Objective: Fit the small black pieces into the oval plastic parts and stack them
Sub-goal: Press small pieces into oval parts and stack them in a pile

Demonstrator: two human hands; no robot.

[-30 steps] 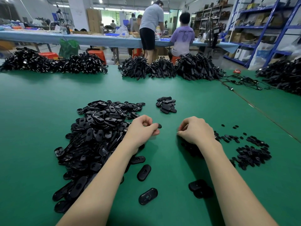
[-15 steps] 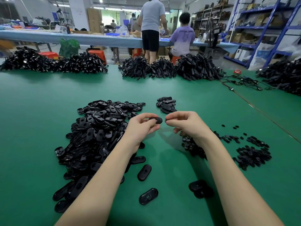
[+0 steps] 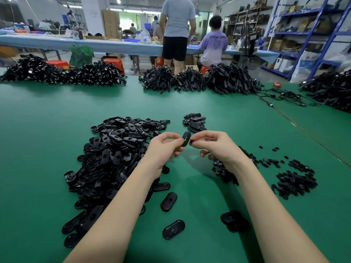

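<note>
Two hands raised above the green table point(image 3: 47, 149), meeting near its middle. Open mat lies between the forearms and to the far left; the big pile of oval parts point(image 3: 114, 158) crowds the left forearm, and the small black pieces point(image 3: 292, 179) lie scattered beside the right forearm. Far edge of the table lined with heaps of black cable assemblies point(image 3: 224, 80). Left hand point(image 3: 165, 149) pinches one oval part point(image 3: 186, 138) between thumb and fingertips, part tilted nearly upright, protruding past the fingertips toward the right hand. Right hand point(image 3: 216, 147) closed in a narrow pinch on a small black piece point(image 3: 191, 142), touching or just beside the oval part's lower edge; exact contact cannot be told. Small stack of finished ovals point(image 3: 194, 122) sits just beyond the hands. Loose ovals lie near the table's front. Seated person's purple shirt point(image 3: 214, 42) bears writing, partly legible as "CHINA".
</note>
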